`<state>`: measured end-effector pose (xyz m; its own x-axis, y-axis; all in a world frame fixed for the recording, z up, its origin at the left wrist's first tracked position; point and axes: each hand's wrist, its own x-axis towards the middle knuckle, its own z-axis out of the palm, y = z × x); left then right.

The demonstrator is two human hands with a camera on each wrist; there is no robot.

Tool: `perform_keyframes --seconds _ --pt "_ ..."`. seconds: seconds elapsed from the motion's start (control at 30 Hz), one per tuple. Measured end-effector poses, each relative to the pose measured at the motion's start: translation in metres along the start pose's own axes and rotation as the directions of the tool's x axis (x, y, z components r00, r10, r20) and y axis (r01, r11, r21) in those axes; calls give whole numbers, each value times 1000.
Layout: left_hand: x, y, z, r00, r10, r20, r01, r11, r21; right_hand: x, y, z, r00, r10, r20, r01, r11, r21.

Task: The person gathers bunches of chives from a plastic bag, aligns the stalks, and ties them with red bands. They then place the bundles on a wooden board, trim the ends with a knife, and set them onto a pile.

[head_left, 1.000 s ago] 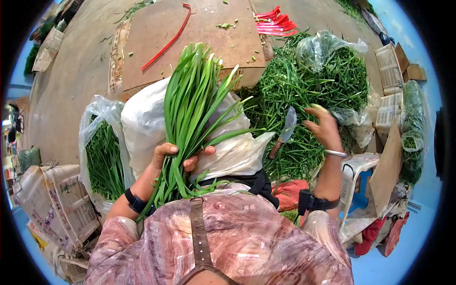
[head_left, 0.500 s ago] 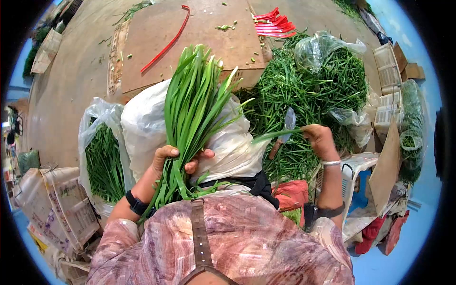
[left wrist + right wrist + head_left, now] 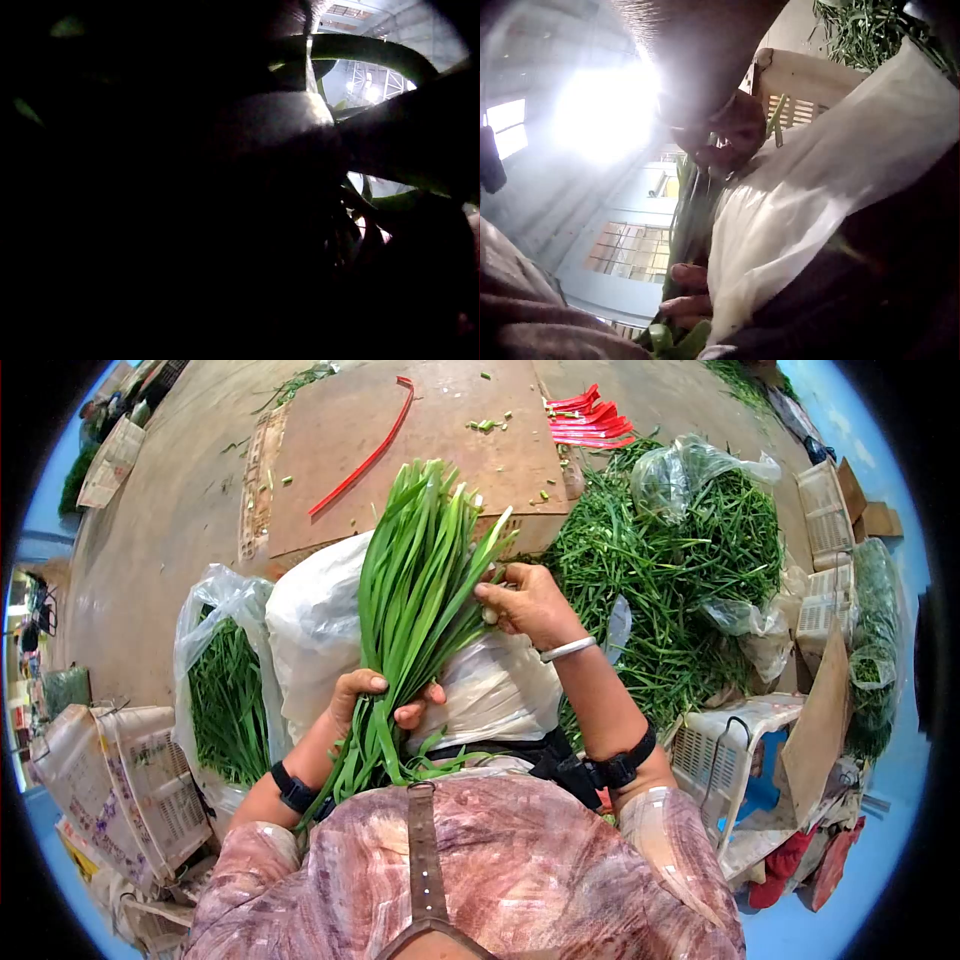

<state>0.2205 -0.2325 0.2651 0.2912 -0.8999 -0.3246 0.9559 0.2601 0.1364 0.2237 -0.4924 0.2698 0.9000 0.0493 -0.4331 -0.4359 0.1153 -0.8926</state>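
Observation:
My left hand (image 3: 350, 695) grips the lower part of a thick bunch of garlic chives (image 3: 415, 580), held upright over my lap with pale cut ends at the top. At the bunch's upper right edge, my right hand (image 3: 535, 605) pinches chives between curled fingers and thumb. The right wrist view shows those bent fingers (image 3: 727, 154) beside the stalks, with left-hand fingers (image 3: 688, 304) lower down. Leaves and darkness fill most of the left wrist view. A knife (image 3: 618, 630) lies on the heap of loose greens (image 3: 680, 560), its handle hidden behind my right forearm.
White plastic sheeting (image 3: 315, 605) covers my lap. To the left stands a clear bag of greens (image 3: 235, 700) beside white crates (image 3: 150, 780). Ahead, a brown board (image 3: 430, 440) bears a red strip (image 3: 370, 450); more red strips (image 3: 590, 420) lie at its right. A white stool (image 3: 705, 750) stands right.
My right hand, earlier spread over the heap, picked up a thin strand of greens and has moved left to the bunch's upper edge. The left hand keeps its grip.

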Motion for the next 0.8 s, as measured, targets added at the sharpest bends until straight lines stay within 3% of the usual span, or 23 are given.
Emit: perform_keyframes --seconds 0.1,0.17,0.23,0.3,0.37,0.4,0.43,0.47,0.5,0.57,0.6,0.63,0.67,0.7,0.77,0.8 --pt "0 2 -1 1000 -15 20 15 1000 14 -8 -2 0 994 -55 -90 64 992 109" --pt "-1 0 -3 999 -40 4 40 999 -12 -41 -11 7 921 -328 -209 313 944 -101" --pt "-1 -1 2 999 -35 4 35 999 -27 -75 -26 1 889 -414 -197 419 908 -17" --pt "-1 1 3 999 -34 -9 34 999 -4 -102 -37 -33 903 -310 -297 317 948 -24" --pt "-1 2 5 999 -34 -4 34 999 0 -115 -31 -81 866 -323 -382 367 929 47" --pt "-2 2 5 1000 -31 -1 31 1000 2 -111 -24 -118 852 -264 -453 191 961 -199" --pt "-3 2 4 1000 -30 2 30 1000 3 -104 -15 -144 816 -223 -533 -20 911 -412" --pt "-4 2 1 999 -42 -22 42 999 22 -103 -11 -148 759 -291 -583 -326 605 -727" --pt "-2 3 0 998 -45 -45 47 998 43 -98 -9 -152 714 -388 -582 -578 141 -804" --pt "0 4 5 998 -19 -54 22 998 52 -71 -11 -141 729 -540 -421 -278 329 -903" --pt "-1 2 4 997 -25 -67 28 999 45 -55 -26 -114 768 -482 -421 -200 444 -873" --pt "-1 2 3 996 -36 -79 39 998 39 -38 -35 -85 851 -263 -455 5 869 -495" --pt "-1 3 3 995 -28 -93 33 998 61 -24 -44 -59 904 -232 -359 79 917 -392" --pt "-1 4 2 995 -27 -93 34 997 68 -10 -43 -38 943 -182 -279 139 976 -166" --pt "-2 6 -1 991 12 -136 14 981 195 21 -27 -7 950 -229 -214 253 963 91" --pt "-3 6 -2 987 14 -163 18 981 194 21 -22 -8 941 -226 -250 247 968 54"
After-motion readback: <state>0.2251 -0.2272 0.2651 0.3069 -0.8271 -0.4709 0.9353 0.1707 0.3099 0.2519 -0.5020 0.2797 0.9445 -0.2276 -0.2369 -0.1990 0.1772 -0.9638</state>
